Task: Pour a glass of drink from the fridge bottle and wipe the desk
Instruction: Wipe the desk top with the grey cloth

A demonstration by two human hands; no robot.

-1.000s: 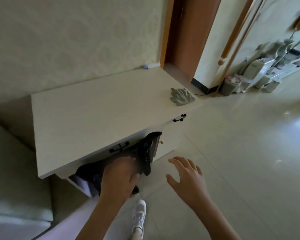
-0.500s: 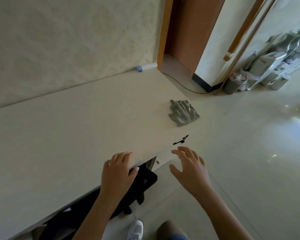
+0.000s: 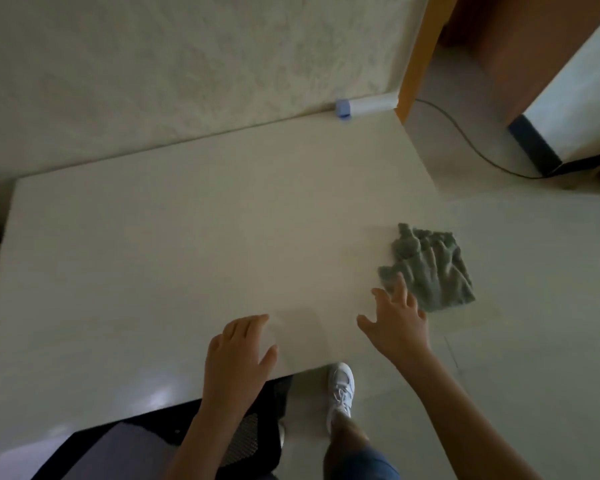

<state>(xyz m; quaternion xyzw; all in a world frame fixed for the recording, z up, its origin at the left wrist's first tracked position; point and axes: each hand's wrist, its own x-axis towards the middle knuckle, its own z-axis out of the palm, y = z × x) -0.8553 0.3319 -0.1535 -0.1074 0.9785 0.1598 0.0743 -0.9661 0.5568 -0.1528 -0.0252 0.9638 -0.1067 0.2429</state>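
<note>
A crumpled grey-green cloth [image 3: 430, 266] lies near the right front corner of the white desk [image 3: 174, 244]. My right hand [image 3: 397, 320] hovers over the desk with spread fingers, its fingertips at the cloth's near-left edge. My left hand [image 3: 238, 351] is above the desk's front edge, fingers relaxed, holding nothing. No bottle or glass is in view.
A black chair [image 3: 243, 441] sits under the desk's front edge by my legs and white shoe [image 3: 342, 386]. A small blue-and-white object [image 3: 343, 109] lies at the wall behind the desk. A cable [image 3: 465, 140] runs across the floor toward the doorway at right.
I have moved closer, over the desk. My left hand left the chair back and rose over the desk's edge. My right hand reached forward to the cloth.
</note>
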